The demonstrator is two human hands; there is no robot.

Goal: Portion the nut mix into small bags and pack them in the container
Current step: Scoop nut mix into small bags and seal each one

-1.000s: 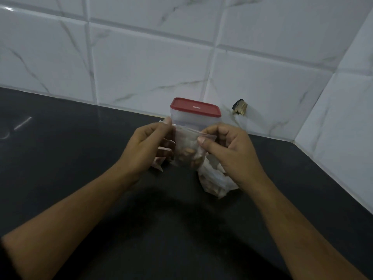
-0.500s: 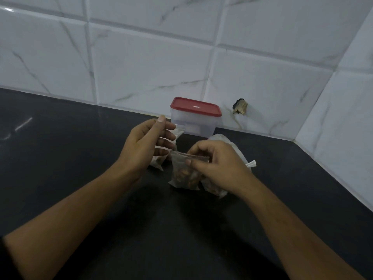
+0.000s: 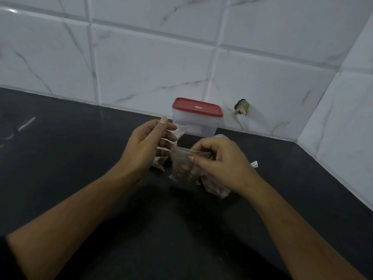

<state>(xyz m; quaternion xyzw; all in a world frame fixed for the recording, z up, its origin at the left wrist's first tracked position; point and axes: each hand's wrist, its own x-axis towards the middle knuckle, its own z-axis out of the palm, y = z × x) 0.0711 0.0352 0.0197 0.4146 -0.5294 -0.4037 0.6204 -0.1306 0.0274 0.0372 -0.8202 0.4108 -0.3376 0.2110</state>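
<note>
My right hand [image 3: 218, 162] pinches the top of a small clear bag of nuts [image 3: 180, 168] that stands on the black counter [image 3: 80, 178]. My left hand [image 3: 147, 146] hovers just left of it with fingers relaxed; small clear bags [image 3: 180, 131] show behind its fingers and another small bag [image 3: 159, 163] lies under it. Whether the left hand holds any of them I cannot tell. A larger clear bag of nut mix [image 3: 216, 188] lies under and behind my right hand. The clear container with a red lid [image 3: 196, 118] stands shut at the back against the wall.
White marble-look tiles [image 3: 141, 67] close off the back and the right side, forming a corner. A chipped hole [image 3: 242, 107] marks the wall right of the container. The dark counter stretches wide to the left and toward me.
Both hands held the small nut bag up in front of the container. My right hand has brought it down to the counter and my left hand has let go of it.
</note>
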